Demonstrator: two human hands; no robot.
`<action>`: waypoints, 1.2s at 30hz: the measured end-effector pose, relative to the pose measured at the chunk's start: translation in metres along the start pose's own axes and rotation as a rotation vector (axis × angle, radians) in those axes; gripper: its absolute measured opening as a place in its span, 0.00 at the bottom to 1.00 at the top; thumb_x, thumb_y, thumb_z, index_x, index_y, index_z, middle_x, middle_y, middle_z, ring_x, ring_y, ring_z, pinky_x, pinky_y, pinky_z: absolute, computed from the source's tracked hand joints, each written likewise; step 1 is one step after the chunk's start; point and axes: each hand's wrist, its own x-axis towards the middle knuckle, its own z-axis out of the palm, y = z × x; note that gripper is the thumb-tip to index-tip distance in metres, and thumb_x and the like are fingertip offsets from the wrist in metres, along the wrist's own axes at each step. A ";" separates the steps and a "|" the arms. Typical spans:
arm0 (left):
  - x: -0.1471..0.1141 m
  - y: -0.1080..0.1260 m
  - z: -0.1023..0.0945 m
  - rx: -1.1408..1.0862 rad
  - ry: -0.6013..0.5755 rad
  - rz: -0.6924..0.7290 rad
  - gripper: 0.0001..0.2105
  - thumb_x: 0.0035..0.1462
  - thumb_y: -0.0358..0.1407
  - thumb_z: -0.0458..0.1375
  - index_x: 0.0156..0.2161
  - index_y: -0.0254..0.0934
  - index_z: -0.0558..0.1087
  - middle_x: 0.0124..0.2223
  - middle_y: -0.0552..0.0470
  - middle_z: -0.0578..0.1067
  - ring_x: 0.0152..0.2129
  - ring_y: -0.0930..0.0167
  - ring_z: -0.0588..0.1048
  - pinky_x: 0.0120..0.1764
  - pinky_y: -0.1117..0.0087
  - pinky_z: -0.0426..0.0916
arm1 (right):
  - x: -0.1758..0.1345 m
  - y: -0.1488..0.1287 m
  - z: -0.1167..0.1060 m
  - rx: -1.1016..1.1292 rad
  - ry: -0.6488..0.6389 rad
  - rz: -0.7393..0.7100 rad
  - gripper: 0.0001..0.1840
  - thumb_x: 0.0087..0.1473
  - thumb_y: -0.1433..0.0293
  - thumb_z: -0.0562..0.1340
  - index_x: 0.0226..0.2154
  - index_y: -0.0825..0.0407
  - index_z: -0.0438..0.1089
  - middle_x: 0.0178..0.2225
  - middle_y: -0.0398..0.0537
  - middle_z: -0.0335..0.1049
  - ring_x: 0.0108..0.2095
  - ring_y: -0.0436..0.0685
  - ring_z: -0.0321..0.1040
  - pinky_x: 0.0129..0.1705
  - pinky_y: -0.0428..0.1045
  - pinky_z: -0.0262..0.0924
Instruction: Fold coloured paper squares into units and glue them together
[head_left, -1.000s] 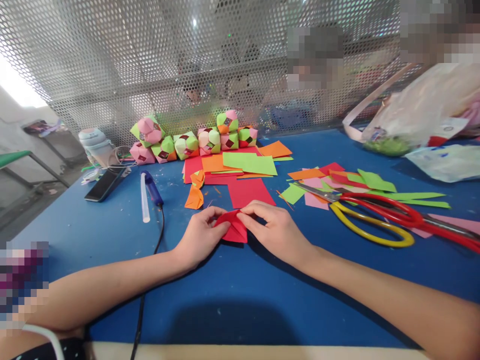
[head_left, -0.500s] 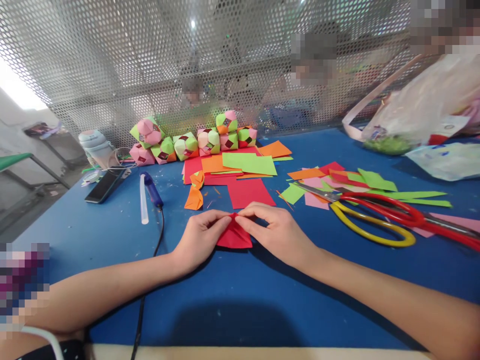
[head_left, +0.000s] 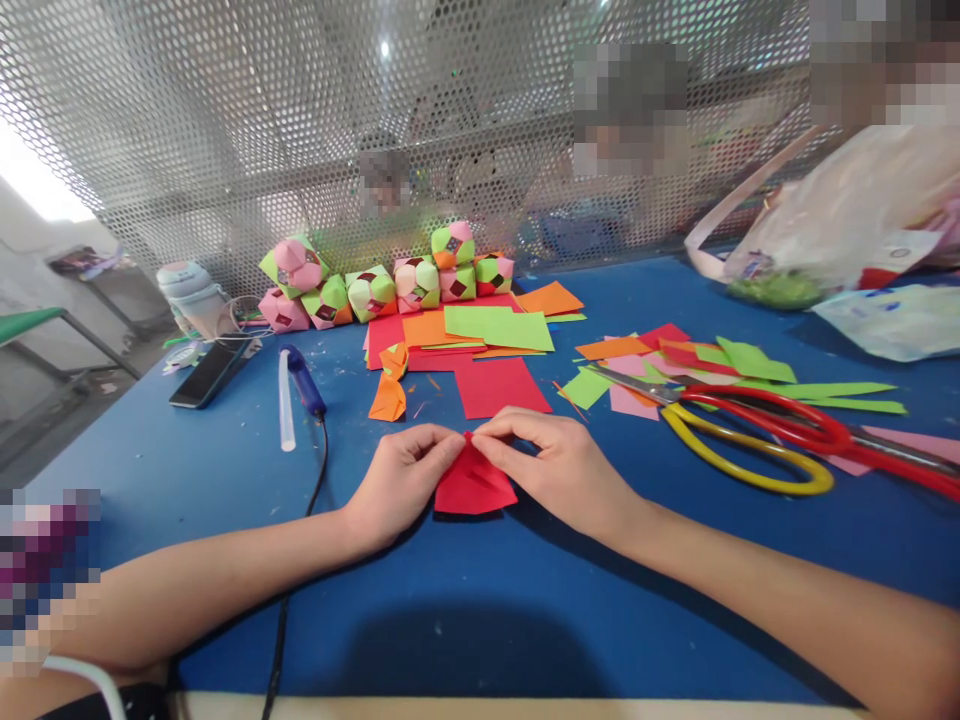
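Observation:
A piece of red paper is held just above the blue table, creased near its top edge. My left hand pinches its upper left part between thumb and fingers. From the other side, my right hand pinches the same paper close by, the fingertips of both hands almost meeting. Just beyond my hands lies a flat red square sheet. Small folded orange pieces rest to the left of that sheet. Behind it are stacked orange, red and green sheets.
Folded paper balls line the back by a perforated metal screen. Red-and-yellow-handled scissors lie right among paper scraps. To the left are a corded blue glue gun, a phone and a bottle. People are behind the screen.
The red paper's lower edge has swung down and toward me, so more of its face shows. Both hands keep their pinch, almost in the same place.

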 end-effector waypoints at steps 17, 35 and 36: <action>-0.004 0.000 0.001 0.098 0.032 0.090 0.12 0.55 0.39 0.54 0.27 0.34 0.73 0.27 0.53 0.73 0.25 0.74 0.68 0.30 0.76 0.63 | -0.003 -0.006 0.004 0.025 0.016 0.054 0.08 0.50 0.74 0.57 0.22 0.51 0.66 0.22 0.40 0.68 0.24 0.49 0.64 0.28 0.44 0.61; -0.004 0.004 0.000 0.114 -0.069 0.040 0.13 0.56 0.40 0.52 0.27 0.34 0.71 0.25 0.55 0.71 0.24 0.76 0.66 0.28 0.76 0.61 | -0.003 -0.002 0.004 0.053 -0.033 0.059 0.08 0.53 0.73 0.56 0.24 0.52 0.66 0.24 0.40 0.67 0.25 0.48 0.63 0.29 0.44 0.59; -0.004 0.004 0.000 0.096 -0.092 0.023 0.13 0.56 0.40 0.52 0.27 0.34 0.72 0.25 0.55 0.71 0.24 0.76 0.67 0.28 0.76 0.61 | -0.003 -0.001 0.004 0.037 -0.022 0.037 0.07 0.52 0.74 0.56 0.24 0.52 0.66 0.23 0.40 0.66 0.25 0.48 0.63 0.29 0.44 0.59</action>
